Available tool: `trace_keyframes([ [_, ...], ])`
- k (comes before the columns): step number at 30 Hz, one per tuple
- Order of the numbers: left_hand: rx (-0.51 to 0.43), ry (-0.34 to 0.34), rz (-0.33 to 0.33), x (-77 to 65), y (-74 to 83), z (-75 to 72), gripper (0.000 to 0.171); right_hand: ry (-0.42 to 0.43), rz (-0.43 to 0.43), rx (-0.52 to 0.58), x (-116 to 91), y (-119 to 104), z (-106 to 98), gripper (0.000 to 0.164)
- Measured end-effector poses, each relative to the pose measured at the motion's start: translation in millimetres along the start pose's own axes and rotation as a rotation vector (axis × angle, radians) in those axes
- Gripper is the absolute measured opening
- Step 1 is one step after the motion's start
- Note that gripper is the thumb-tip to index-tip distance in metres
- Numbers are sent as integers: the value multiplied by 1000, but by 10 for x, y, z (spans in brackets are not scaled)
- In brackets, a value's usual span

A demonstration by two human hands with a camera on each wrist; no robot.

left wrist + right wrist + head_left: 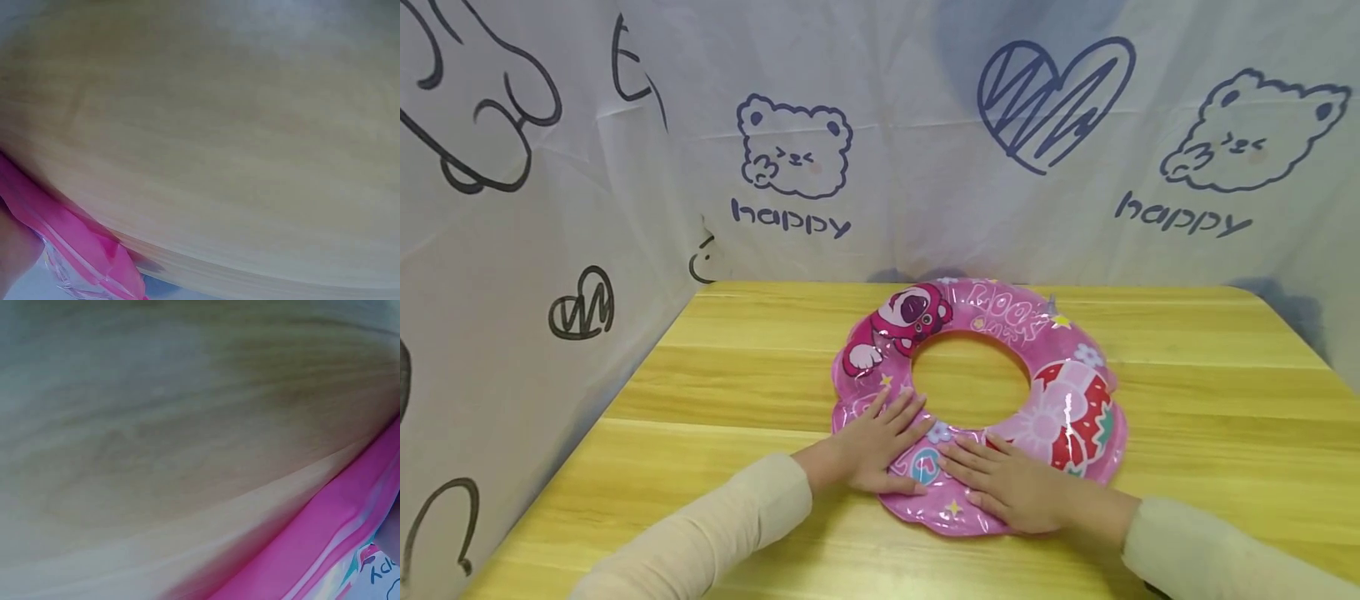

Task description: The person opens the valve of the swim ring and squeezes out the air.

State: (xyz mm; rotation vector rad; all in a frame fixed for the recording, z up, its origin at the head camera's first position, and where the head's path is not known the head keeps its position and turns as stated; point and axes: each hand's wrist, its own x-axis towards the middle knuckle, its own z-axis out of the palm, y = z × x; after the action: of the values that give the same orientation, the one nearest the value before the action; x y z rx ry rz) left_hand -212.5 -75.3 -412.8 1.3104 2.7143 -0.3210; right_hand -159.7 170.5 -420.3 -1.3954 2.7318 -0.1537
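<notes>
A pink inflatable swim ring (1000,312) lies flat on the wooden table, printed with a bear, a strawberry with a bow, stars and flowers. On its near left part rests my left hand (880,446), fingers straight and spread. My right hand (1018,487) lies on the near side, right of the left one, its fingers extended over the ring's surface. In the left wrist view the pink edge of the ring (81,240) shows at the lower left. The right wrist view has the ring's side (325,519) at the lower right.
The yellow wood-grain table (722,392) extends around the ring on all sides. Behind it and on the left hangs a white cloth (910,167) with drawn bears, hearts and the word "happy". Light sleeves cover both forearms.
</notes>
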Motion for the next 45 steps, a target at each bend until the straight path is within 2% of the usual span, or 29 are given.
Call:
trace_keyframes([
  [6, -31, -1, 3, -5, -5, 12, 85, -18, 11, 77, 8, 8, -7, 48],
  [14, -19, 7, 6, -4, -1, -8, 85, 7, -13, 0, 1, -11, -26, 46],
  [23, -165, 3, 4, -29, -28, -12, 86, 35, -40, -98, -4, -38, -45, 46],
  [30, -138, -15, 14, -30, -27, -46, 87, 8, -9, -58, -13, -47, -79, 47],
  [35, -150, 5, 18, 1, -34, -52, 87, 18, -11, -76, -25, -27, -73, 47],
  [37, -184, 8, 18, 9, -41, -49, 86, 39, -30, -105, -27, -21, -63, 46],
  [40, -294, 6, 16, 19, -65, -37, 84, 56, -41, -113, -26, -14, -44, 46],
  [43, -419, 18, 13, 20, -91, -25, 83, 59, -39, -89, -18, -13, -40, 46],
  [45, -454, 32, 18, 12, -100, -14, 83, 50, -32, -62, -12, -18, -48, 46],
])
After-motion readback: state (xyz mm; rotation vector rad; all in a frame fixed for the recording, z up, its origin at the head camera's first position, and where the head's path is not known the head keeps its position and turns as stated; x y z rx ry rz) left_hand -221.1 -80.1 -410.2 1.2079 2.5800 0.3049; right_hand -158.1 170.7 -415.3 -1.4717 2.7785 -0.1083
